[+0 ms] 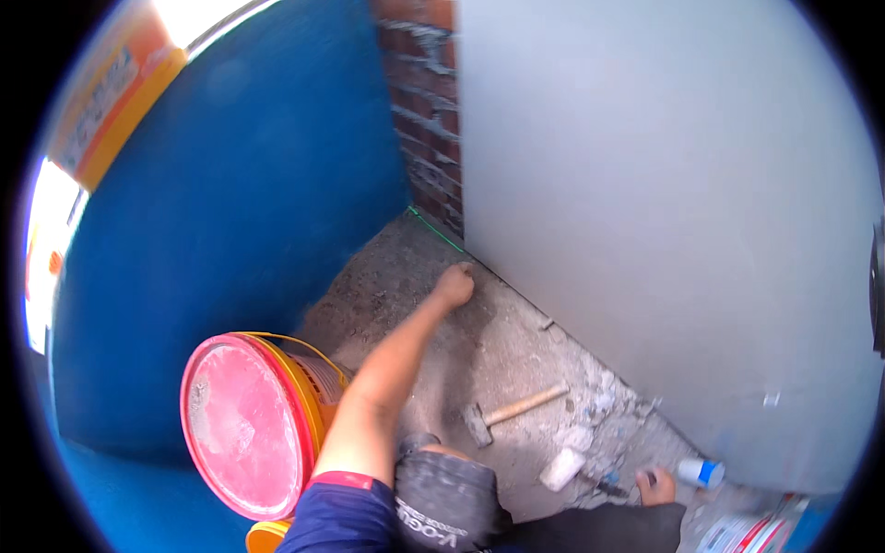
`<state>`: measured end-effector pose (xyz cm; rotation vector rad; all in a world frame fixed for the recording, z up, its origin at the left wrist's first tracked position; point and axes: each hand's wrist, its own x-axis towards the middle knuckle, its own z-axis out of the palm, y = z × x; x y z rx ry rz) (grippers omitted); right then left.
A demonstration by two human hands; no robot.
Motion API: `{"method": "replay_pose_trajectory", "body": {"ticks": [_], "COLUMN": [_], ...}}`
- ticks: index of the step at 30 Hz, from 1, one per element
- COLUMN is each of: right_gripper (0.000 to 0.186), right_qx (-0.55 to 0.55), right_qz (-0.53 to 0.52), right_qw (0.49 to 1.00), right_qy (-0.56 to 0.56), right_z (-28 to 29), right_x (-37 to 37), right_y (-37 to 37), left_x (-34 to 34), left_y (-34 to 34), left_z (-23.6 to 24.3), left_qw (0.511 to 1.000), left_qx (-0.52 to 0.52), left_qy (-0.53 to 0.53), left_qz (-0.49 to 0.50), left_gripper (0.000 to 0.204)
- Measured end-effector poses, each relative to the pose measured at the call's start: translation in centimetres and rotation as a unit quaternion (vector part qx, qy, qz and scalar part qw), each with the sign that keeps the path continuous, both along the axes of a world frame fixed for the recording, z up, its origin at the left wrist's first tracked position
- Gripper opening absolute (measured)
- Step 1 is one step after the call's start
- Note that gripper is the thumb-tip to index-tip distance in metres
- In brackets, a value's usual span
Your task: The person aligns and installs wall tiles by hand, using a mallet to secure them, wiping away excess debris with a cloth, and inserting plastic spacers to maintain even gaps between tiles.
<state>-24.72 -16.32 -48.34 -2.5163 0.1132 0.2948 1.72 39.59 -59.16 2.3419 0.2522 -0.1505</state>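
My left hand (456, 284) reaches toward the base of the pale panel (636, 203), fingers closed; whatever they hold is hidden. A thin green line (433, 230) runs along the floor's edge below exposed brick (429, 120), just beyond that hand. My right hand (655, 488) is at lower right, fingers curled around something dark and too small to name, beside a white-and-blue cylinder (701, 473). A wooden-handled hammer (525, 403) lies on the dusty floor (369, 286), with a pale block (562, 468) and rubble (604, 415) nearer the right hand.
A blue wall (212, 184) bounds the left. A yellow bucket with a pink lid (241, 419) stands beside my left arm, another yellow container (267, 536) below it. A printed white-and-red package (737, 535) lies at lower right.
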Motion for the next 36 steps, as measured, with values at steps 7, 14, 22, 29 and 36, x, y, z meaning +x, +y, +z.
{"method": "replay_pose_trajectory", "body": {"ticks": [7,14,22,29,36], "right_gripper": [0.029,0.03,0.032,0.033,0.03], "right_qx": [-0.252,-0.341,-0.405,-0.434,-0.44], "right_qz": [-0.089,-0.107,-0.134,-0.135,-0.148], "right_qw": [0.963,0.934,0.902,0.886,0.875], "right_qy": [0.026,-0.01,-0.061,-0.088,-0.134], "right_z": [9.9,15.5,21.4,23.9,26.1], "right_x": [-1.9,0.5,1.1,2.9,9.0], "right_y": [-2.0,1.1,3.9,5.0,7.9], "left_x": [4.2,3.8,3.2,2.9,3.1], "left_y": [-2.8,-2.6,-9.3,-11.4,-11.6], "left_z": [-4.6,-4.3,1.6,10.2,11.0], "left_qw": [0.882,0.868,0.848,0.887,0.89], "left_qx": [-0.281,-0.334,-0.386,-0.272,-0.222], "left_qy": [-0.141,-0.092,-0.117,-0.292,-0.355], "left_qz": [0.35,0.356,0.343,0.234,0.183], "left_gripper": [0.053,0.059,0.071,0.089,0.105]}}
